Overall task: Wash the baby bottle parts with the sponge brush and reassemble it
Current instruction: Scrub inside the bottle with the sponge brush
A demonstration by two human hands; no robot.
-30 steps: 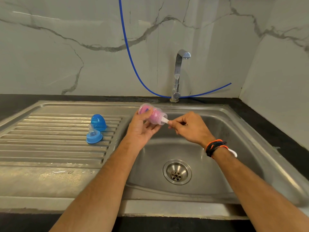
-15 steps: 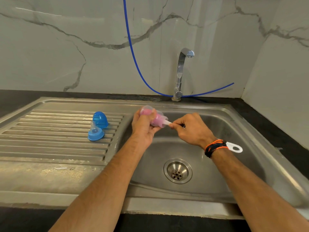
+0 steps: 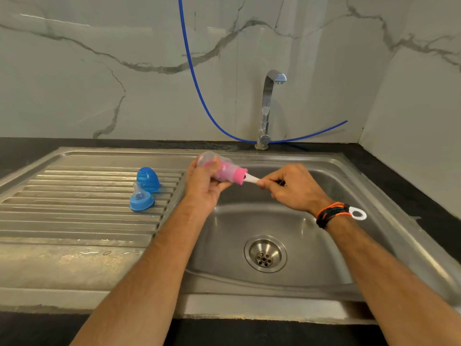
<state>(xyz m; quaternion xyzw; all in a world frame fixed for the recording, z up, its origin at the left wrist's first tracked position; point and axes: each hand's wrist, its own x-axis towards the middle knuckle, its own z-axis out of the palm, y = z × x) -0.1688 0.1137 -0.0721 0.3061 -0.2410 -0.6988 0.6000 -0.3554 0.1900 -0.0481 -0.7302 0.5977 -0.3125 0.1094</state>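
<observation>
My left hand (image 3: 204, 188) grips a clear baby bottle (image 3: 212, 162) held sideways over the left rim of the sink basin (image 3: 274, 221). A pink sponge brush (image 3: 238, 174) sits inside the bottle, its pink end sticking out of the mouth. My right hand (image 3: 291, 188) pinches the brush's white handle (image 3: 252, 180); the handle's ring end shows past my wrist. On the ribbed drainboard (image 3: 74, 208) lie a blue cap (image 3: 148, 179) and a blue collar with a clear nipple (image 3: 141, 199).
A chrome tap (image 3: 268, 106) stands behind the basin with no water running. A blue hose (image 3: 194, 78) hangs down the marble wall and runs behind the tap. The drain (image 3: 265, 253) lies below my right forearm. Black counter surrounds the sink.
The sponge has slid partly out of the bottle mouth as my right hand drew the handle to the right. The bottle has tilted a little in my left hand.
</observation>
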